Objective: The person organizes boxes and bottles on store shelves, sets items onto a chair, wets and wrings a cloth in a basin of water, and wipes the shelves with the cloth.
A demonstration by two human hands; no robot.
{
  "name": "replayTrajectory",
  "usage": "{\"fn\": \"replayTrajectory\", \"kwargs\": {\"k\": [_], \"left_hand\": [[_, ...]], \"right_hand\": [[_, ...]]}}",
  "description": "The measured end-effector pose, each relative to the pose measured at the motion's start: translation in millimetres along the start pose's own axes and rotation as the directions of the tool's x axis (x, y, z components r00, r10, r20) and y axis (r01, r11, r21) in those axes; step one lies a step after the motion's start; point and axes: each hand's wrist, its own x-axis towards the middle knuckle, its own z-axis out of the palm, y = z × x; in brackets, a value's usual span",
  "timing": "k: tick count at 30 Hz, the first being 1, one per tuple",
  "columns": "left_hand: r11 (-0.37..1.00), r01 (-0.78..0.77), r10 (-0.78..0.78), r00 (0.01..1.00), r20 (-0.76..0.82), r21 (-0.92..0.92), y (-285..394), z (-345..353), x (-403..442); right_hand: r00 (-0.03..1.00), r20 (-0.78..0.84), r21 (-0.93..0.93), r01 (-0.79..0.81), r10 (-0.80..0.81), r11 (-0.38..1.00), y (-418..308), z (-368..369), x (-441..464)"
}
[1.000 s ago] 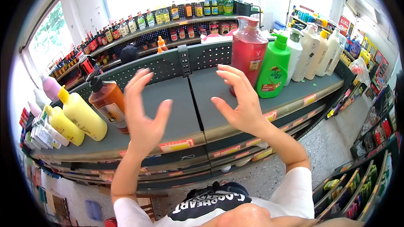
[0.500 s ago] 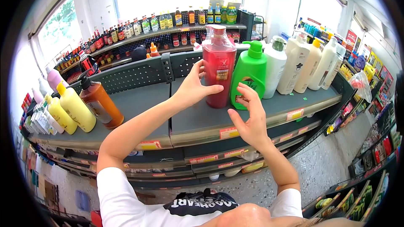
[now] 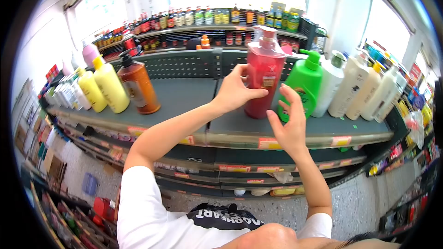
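Observation:
A large red pump bottle under clear plastic stands upright on the grey shelf. My left hand is wrapped round its left side, thumb across the front. Just right of the bottle, my right hand is open, fingers apart, in front of a green pump bottle; whether the fingertips touch that bottle I cannot tell. White and cream bottles stand in a row to the right of the green one.
On the left part of the shelf stand an amber pump bottle, yellow bottles and small white packs. A perforated back panel runs behind. Sauce bottles line a farther rack. Lower shelves and a speckled floor lie below.
My left hand has gone from empty over the shelf to a hold on the red bottle. My right hand has come beside the green bottle. The view has shifted.

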Motion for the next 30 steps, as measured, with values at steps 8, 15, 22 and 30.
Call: {"fn": "replayTrajectory", "kwargs": {"k": [8,15,22,30], "left_hand": [[0.995,0.064,-0.064,0.998,-0.003,-0.079,5.6,-57.6,-34.7],[0.991,0.095,-0.1,0.993,-0.057,-0.094,-3.9,-118.3,-56.2],[0.987,0.103,-0.116,0.988,-0.1,-0.122,-18.3,-160.5,-66.7],[0.98,0.12,-0.136,0.986,-0.094,-0.157,-26.9,-182.8,-68.7]], "right_hand": [[0.961,0.242,0.111,-0.163,0.132,0.98,-13.0,48.3,41.3],[0.839,0.505,0.25,-0.367,0.203,0.896,-30.4,103.8,69.9],[0.853,0.51,0.224,-0.256,0.111,0.94,-41.5,148.5,82.8],[0.822,0.547,0.177,-0.296,0.157,0.939,-48.8,171.8,90.5]]}}
